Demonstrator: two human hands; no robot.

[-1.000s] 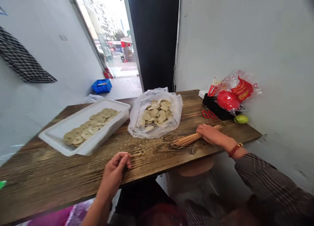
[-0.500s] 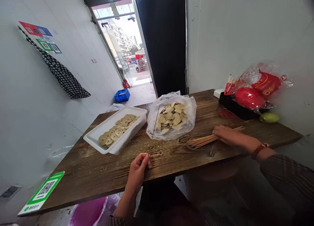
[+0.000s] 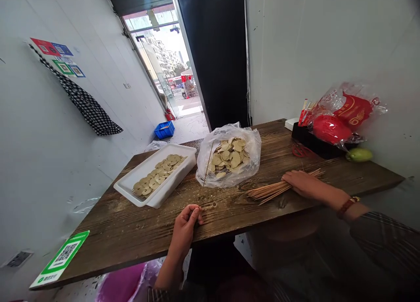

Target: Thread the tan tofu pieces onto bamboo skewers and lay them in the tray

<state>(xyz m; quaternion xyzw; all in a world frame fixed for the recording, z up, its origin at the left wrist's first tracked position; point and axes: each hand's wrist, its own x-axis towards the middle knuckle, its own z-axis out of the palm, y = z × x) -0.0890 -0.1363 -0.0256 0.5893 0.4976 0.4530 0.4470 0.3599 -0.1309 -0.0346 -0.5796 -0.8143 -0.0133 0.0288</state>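
Observation:
My right hand [image 3: 301, 182] lies over a bundle of thin bamboo skewers [image 3: 267, 191] on the wooden table, its fingers closed around them from above. The skewers fan out to the left and poke out past the hand on the right. My left hand [image 3: 187, 221] rests at the table's near edge with fingers curled and thumb against the index finger; nothing shows in it. Ahead of it, a clear plastic bag [image 3: 252, 167] lies open, full of pale round slices [image 3: 229, 155]. One single skewer [image 3: 208, 164] leans upright on the bag's left side.
Left of the bag, a white plastic tray [image 3: 123, 186] holds overlapping rows of slices. A black box [image 3: 308, 140] with red wrapped packets, red scissors [image 3: 300, 150] and a green fruit [image 3: 359, 154] are at the right. A green QR-code card [image 3: 62, 258] lies at the left edge.
My right hand has shifted slightly left on the skewers, and their left ends have spread a little wider. My left hand has stayed in place. The view has tilted slightly.

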